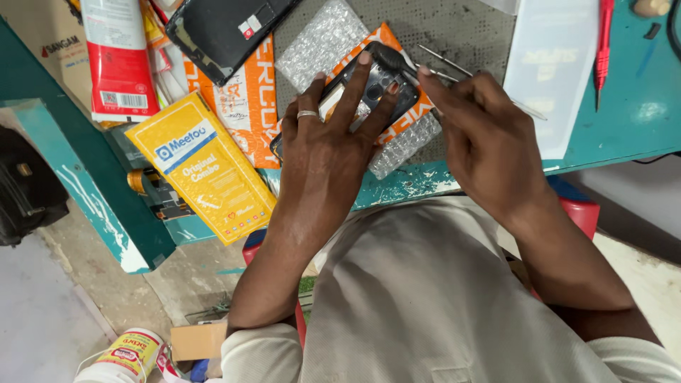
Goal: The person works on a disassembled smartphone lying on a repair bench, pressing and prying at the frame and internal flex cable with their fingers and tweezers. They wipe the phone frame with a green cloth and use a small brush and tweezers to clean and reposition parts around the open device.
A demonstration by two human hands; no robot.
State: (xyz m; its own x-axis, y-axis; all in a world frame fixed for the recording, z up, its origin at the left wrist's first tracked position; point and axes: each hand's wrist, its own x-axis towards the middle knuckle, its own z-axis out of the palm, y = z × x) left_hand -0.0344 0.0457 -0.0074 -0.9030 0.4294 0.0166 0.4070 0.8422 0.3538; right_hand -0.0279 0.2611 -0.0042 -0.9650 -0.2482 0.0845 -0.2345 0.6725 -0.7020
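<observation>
The left hand [328, 152] lies spread flat on an opened phone [369, 89], fingers extended, pressing it down. The phone rests on an orange packet [248, 106] and bubble wrap [323, 39], its long axis running diagonally from below the left palm up toward the right fingertips. The right hand [482, 142] is clenched around a screwdriver [397, 60], whose dark tip end lies on the phone's upper corner, just beyond the left middle fingertip. A yellow box [202, 167] lies left of the left fingers. Beyond them sits a black phone cover [223, 28].
</observation>
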